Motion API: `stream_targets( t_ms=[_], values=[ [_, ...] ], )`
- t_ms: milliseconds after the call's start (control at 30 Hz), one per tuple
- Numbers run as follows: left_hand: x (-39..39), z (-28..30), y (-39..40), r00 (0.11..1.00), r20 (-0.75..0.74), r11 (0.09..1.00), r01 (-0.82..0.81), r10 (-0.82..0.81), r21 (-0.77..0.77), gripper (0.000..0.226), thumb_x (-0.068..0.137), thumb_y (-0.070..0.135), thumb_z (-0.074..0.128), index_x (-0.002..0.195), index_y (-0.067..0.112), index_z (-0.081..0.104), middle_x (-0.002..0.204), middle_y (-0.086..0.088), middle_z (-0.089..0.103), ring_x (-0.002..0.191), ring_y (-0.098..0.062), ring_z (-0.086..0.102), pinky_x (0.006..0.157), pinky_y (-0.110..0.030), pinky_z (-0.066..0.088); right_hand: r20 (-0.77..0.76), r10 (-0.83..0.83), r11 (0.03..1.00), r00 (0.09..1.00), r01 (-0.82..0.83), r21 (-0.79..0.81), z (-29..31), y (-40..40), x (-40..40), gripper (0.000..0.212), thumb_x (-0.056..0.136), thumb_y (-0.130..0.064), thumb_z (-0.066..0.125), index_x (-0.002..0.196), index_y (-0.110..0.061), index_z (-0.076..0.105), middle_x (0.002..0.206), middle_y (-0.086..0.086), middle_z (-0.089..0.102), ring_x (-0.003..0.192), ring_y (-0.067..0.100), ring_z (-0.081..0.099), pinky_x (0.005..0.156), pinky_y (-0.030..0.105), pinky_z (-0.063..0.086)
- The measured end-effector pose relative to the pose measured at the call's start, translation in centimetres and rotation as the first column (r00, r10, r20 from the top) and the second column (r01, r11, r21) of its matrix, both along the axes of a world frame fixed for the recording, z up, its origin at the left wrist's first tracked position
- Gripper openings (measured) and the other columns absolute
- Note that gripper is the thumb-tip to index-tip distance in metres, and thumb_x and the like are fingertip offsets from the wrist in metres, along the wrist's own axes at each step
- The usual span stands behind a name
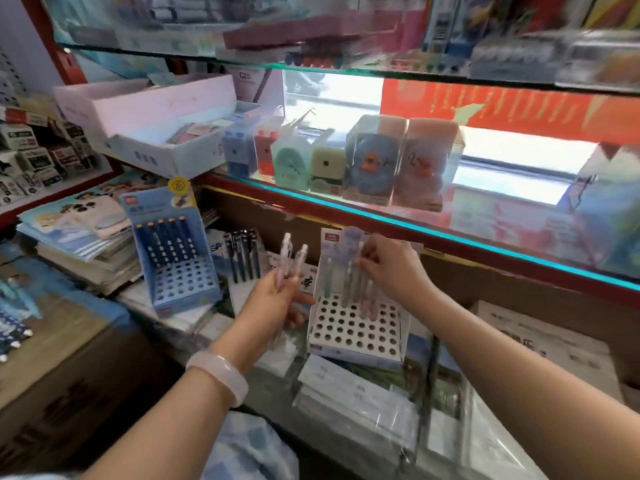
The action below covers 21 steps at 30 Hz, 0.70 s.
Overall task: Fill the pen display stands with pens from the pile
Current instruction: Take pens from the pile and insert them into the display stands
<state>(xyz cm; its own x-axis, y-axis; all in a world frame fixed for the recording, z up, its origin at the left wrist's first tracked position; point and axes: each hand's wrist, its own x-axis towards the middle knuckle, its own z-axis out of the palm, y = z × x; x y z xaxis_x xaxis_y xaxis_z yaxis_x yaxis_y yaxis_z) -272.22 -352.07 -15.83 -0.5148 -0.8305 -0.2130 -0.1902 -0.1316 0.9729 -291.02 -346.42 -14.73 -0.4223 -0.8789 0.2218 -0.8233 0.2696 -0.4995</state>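
Note:
A white pen display stand (353, 332) with a grid of holes sits at centre; several pale pens stand in its back row. My right hand (391, 268) pinches the top of a pale pen (363, 289) standing in that back row. My left hand (277, 299), to the left of the stand, holds a small bunch of pale pink pens (292, 261) pointing up. A blue display stand (176, 258) further left holds a back row of dark blue pens. Loose dark blue pens (10, 327) lie at the far left edge.
A clear holder of black pens (242, 258) stands between the two stands. Stacked notebooks (86, 244) lie at left, wrapped paper packs (363, 403) under the white stand. A glass shelf (415, 230) with boxed sharpeners overhangs behind. A cardboard box (62, 375) sits lower left.

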Motion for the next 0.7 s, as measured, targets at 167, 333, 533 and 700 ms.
stream_targets(
  t_ms=[167,333,533,700],
  values=[
    [0.9,-0.4,-0.8,1.0,-0.009,1.0,-0.001,0.001,0.0,0.015,0.098,0.022,0.04,0.107,0.019,0.053,0.089,-0.016,0.067,0.044,-0.009,0.052,0.041,-0.018,0.042,-0.037,-0.063,0.998,0.997,0.063,0.001,-2.1,-0.2,-0.6,0.01,0.089,-0.026,0.061,0.096,-0.02,0.065,0.102,-0.007,0.053,0.093,0.01,0.05,0.076,0.023,0.04],
    [0.9,-0.6,-1.2,1.0,-0.019,1.0,0.003,-0.003,0.001,0.013,0.098,0.022,0.041,0.104,0.019,0.052,0.084,-0.013,0.067,0.045,-0.01,0.051,0.041,-0.019,0.041,-0.096,-0.115,0.993,0.989,0.113,-0.028,-3.4,0.0,-0.5,0.015,0.089,-0.03,0.061,0.097,-0.02,0.069,0.098,-0.01,0.051,0.097,0.008,0.046,0.075,0.022,0.036],
    [0.6,-0.8,-1.3,1.0,-0.009,1.0,0.008,-0.008,-0.011,0.013,0.098,0.021,0.041,0.103,0.021,0.053,0.077,-0.009,0.066,0.044,-0.01,0.05,0.042,-0.02,0.04,-0.089,-0.167,0.986,0.982,0.166,-0.018,-4.0,-0.1,-0.3,0.019,0.089,-0.033,0.061,0.101,-0.021,0.069,0.098,-0.008,0.052,0.102,0.014,0.049,0.076,0.025,0.042],
    [0.6,-0.6,-1.3,1.0,-0.021,1.0,0.0,0.0,-0.005,0.013,0.098,0.019,0.041,0.102,0.02,0.054,0.072,-0.007,0.065,0.042,-0.009,0.05,0.041,-0.02,0.039,-0.021,-0.158,0.987,0.987,0.157,-0.025,-4.3,-0.4,0.0,0.025,0.089,-0.032,0.06,0.108,-0.017,0.066,0.109,-0.003,0.054,0.101,0.015,0.053,0.076,0.026,0.043]
  ],
)
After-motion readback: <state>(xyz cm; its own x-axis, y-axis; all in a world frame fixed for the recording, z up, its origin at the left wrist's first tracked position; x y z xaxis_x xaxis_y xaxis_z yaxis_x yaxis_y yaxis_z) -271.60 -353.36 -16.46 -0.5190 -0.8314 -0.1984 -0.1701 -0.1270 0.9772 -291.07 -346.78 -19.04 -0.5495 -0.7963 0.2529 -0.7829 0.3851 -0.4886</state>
